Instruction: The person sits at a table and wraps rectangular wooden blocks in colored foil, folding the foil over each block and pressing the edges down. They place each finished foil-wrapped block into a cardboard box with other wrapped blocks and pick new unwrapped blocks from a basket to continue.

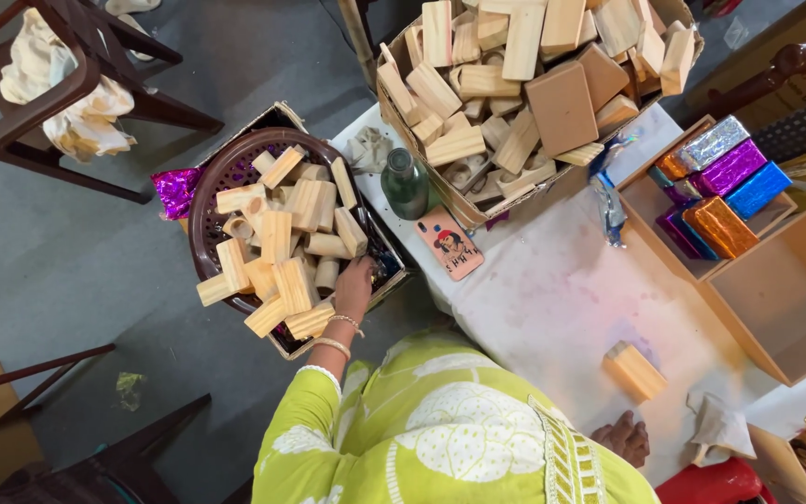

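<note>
**At the bench's left end, a hand deep in a heaped basket**

Beside the bench [552,289], seen from my remote station, the left hand [354,285] reaches into a round brown basket [205,201] piled with pale wooden blocks [282,243]. Its fingers are buried among the blocks at the basket's near rim. I cannot tell whether they are closed on one or only touching. The right hand [623,437] lies on the bench near its front edge, loosely spread and holding nothing. It is partly hidden by the green sleeve. A single wooden block [634,371] lies apart on the white cover, just ahead of that hand.

As I judge it, the risk is in the pile. Several blocks overhang the basket's rim on the floor side, so pulling one from underneath could tip its neighbours onto the grey floor [95,252]. A green glass bottle [405,184] stands upright between the basket and an overfilled cardboard box [382,70] of larger blocks. A careless swing of the left forearm could knock the bottle over. A block sliding off the box could also fall on the bottle, or on the phone [450,245] lying just beside it.

Well to the right, foil-wrapped blocks [715,196] lie in a wooden tray [748,317], clear of both hands.
</note>
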